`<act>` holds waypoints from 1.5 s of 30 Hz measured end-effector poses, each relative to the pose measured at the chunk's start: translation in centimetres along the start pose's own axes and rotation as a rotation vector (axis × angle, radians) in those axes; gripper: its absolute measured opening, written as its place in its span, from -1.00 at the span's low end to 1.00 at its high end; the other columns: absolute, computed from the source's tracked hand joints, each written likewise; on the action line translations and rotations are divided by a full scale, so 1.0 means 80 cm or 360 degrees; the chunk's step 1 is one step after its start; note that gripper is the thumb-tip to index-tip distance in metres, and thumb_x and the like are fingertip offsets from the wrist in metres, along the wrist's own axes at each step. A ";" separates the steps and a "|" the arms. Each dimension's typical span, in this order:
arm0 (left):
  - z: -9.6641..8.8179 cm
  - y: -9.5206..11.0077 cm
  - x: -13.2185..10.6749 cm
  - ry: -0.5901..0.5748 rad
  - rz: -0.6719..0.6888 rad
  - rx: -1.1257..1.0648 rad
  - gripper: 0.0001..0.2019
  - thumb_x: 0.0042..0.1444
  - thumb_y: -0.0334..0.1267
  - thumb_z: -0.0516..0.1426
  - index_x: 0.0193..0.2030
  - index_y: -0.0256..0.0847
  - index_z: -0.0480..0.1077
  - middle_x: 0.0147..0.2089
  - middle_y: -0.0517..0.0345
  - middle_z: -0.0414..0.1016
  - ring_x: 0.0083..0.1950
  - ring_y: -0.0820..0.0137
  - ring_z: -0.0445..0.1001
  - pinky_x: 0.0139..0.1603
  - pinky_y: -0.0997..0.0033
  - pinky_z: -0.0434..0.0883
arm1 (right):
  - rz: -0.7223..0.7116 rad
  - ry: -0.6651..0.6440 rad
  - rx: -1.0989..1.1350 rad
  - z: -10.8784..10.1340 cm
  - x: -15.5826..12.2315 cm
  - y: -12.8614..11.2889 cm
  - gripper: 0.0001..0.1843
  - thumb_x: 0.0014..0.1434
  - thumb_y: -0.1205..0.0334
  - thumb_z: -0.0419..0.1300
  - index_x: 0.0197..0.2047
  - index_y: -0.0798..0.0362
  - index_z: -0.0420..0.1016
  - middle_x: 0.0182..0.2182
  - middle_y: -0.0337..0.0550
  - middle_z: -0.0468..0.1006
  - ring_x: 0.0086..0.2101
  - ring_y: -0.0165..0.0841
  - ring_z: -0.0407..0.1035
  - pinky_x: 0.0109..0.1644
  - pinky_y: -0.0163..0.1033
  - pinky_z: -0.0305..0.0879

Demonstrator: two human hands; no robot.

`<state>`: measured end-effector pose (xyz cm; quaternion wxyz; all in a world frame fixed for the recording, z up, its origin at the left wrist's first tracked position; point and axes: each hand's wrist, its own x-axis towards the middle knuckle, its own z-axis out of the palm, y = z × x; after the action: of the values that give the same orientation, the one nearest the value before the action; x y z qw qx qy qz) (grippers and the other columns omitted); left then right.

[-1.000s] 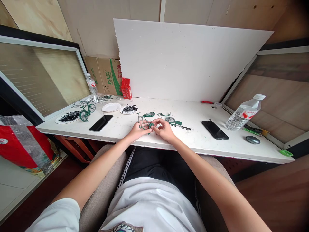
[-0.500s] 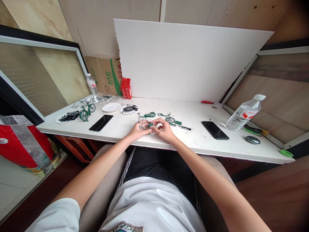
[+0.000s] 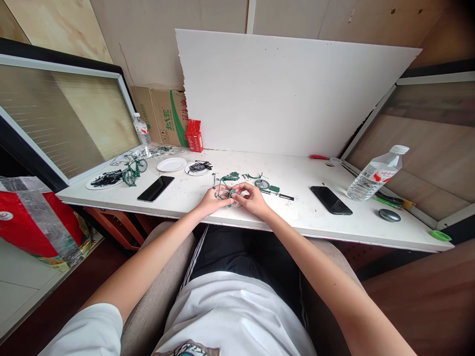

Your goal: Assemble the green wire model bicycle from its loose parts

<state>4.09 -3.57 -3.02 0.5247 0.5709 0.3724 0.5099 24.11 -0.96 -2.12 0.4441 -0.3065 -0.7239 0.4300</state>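
Note:
Both hands meet over the front of the table, closed on a small green model bicycle (image 3: pixel 218 184) that is only partly built. My left hand (image 3: pixel 212 201) grips it from the left, and my right hand (image 3: pixel 252 199) pinches it from the right near a rounded green part (image 3: pixel 232 193). Fingers hide much of the lower frame. Just beyond lies a green piece (image 3: pixel 232 175). To the right of my right hand are a loose wheel (image 3: pixel 261 184), a curved green strip (image 3: pixel 255 176), a small green rack-like piece (image 3: pixel 274 189) and a dark thin tool (image 3: pixel 285 197).
Left on the white table (image 3: pixel 297 168) are a finished-looking model bicycle (image 3: pixel 134 171), a black phone (image 3: pixel 156 189), a plate of black parts (image 3: pixel 198 168) and a bare plate (image 3: pixel 171 164). Another phone (image 3: pixel 331 200), a water bottle (image 3: pixel 376 173) and a mouse (image 3: pixel 389 214) are at right.
The hands stay in the same place with almost the same grip. The green piece just beyond them looks slightly shifted; little else differs.

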 end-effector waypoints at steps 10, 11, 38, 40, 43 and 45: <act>0.002 0.004 -0.001 0.0013 -0.0030 -0.0014 -0.51 -0.05 -0.21 0.51 -0.05 -0.27 0.44 -0.15 -0.01 0.67 -0.16 0.24 0.72 -0.16 0.35 0.53 | 0.0044 -0.0058 0.0073 -0.002 -0.001 0.001 -0.61 0.22 -0.08 0.41 0.00 -0.04 0.61 -0.06 -0.04 0.65 -0.20 -0.22 0.58 -0.26 -0.12 0.63; 0.002 0.004 -0.001 0.0017 -0.0034 -0.0009 -0.51 -0.05 -0.22 0.51 -0.05 -0.27 0.44 -0.16 -0.01 0.67 -0.17 0.24 0.72 -0.17 0.35 0.53 | 0.0043 -0.0062 0.0074 -0.002 0.000 0.002 -0.62 0.22 -0.08 0.41 0.00 -0.04 0.61 -0.06 -0.04 0.65 -0.20 -0.22 0.58 -0.25 -0.12 0.64; 0.005 -0.004 0.002 0.0131 0.0129 0.0203 -0.51 -0.06 -0.24 0.48 -0.02 -0.25 0.44 -0.15 0.02 0.66 -0.18 0.32 0.64 -0.16 0.36 0.52 | -0.0002 -0.0031 0.0042 0.000 0.001 0.005 -0.60 0.21 -0.09 0.41 0.00 -0.03 0.61 -0.08 -0.05 0.62 -0.17 -0.23 0.55 -0.28 -0.15 0.63; 0.007 -0.007 0.002 0.0163 0.0176 0.0279 -0.54 -0.03 -0.25 0.46 -0.02 -0.25 0.44 -0.14 0.00 0.66 -0.17 0.31 0.64 -0.14 0.35 0.52 | -0.0031 -0.0012 0.0017 0.000 0.002 0.006 -0.60 0.21 -0.09 0.40 -0.01 -0.03 0.61 -0.09 -0.05 0.62 -0.13 -0.20 0.55 -0.27 -0.16 0.61; 0.010 -0.009 -0.001 0.0189 0.0282 0.0438 -0.59 0.04 -0.27 0.41 0.01 -0.24 0.45 -0.10 -0.04 0.67 -0.12 0.26 0.65 -0.06 0.30 0.54 | -0.0099 0.0023 -0.0042 -0.001 0.003 0.010 -0.63 0.21 -0.06 0.40 -0.03 -0.02 0.59 -0.10 -0.05 0.62 -0.07 -0.17 0.53 -0.27 -0.18 0.58; 0.012 -0.010 -0.004 0.0195 0.0367 0.0557 -0.61 0.11 -0.28 0.36 0.07 -0.22 0.47 -0.04 -0.06 0.68 -0.03 0.22 0.66 0.03 0.25 0.55 | -0.0130 0.0041 -0.0085 -0.002 0.004 0.012 -0.67 0.21 -0.03 0.39 -0.05 -0.02 0.58 -0.09 -0.05 0.62 -0.06 -0.17 0.52 -0.29 -0.19 0.54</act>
<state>5.08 -3.93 -3.79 0.3320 0.6601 0.4187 0.5280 24.20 -0.18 -2.83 0.4620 -0.2940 -0.7413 0.3881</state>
